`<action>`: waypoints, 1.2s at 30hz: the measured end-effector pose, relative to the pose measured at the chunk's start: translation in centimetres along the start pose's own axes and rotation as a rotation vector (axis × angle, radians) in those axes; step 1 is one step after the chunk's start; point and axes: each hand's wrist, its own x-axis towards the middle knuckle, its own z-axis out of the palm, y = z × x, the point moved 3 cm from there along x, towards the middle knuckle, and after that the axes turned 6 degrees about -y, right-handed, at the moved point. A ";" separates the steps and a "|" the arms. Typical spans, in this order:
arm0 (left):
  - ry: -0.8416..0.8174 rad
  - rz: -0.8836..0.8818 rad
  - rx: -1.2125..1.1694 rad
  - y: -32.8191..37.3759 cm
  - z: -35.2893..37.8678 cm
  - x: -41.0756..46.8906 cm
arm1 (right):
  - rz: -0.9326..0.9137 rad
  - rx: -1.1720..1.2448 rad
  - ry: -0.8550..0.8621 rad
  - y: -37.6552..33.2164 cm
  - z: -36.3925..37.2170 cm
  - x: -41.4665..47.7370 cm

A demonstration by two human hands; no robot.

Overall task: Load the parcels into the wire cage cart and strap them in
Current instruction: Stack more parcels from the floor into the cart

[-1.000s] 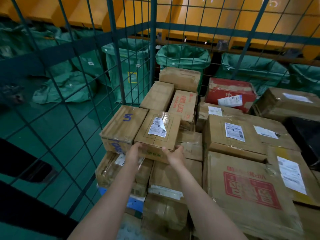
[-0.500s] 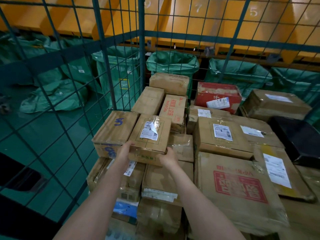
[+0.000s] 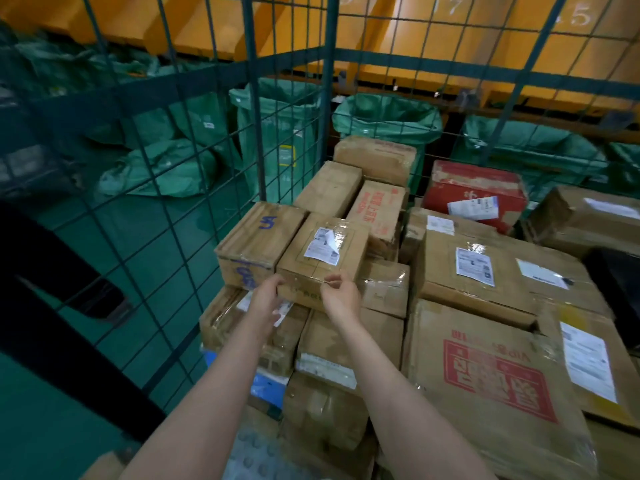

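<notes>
By the mesh wall of the wire cage cart (image 3: 257,98), the left hand (image 3: 265,298) rests straight-fingered at the front left corner of the labelled parcel (image 3: 325,261), which sits atop the stacked boxes (image 3: 349,341). The right hand (image 3: 341,296), loosely curled, touches the parcel's front edge.

cam: head, one wide-angle view | from: person's head height, above the stacked parcels (image 3: 467,306) | faces: forward and down, toward the far corner of the wire cage cart (image 3: 327,98) | range: near, forearms (image 3: 221,386) enter from the bottom edge
</notes>
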 end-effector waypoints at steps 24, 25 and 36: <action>0.533 -0.194 -0.221 -13.8 -26.0 -16.5 | 0.067 -0.455 -1.065 3.9 27.1 -18.0; 0.560 -0.218 -0.217 -14.5 -27.2 -17.4 | 0.076 -0.476 -1.074 4.2 27.8 -18.9; 0.657 -0.249 -0.270 -18.7 -38.6 -23.6 | 0.206 -0.488 -1.067 6.3 35.5 -25.9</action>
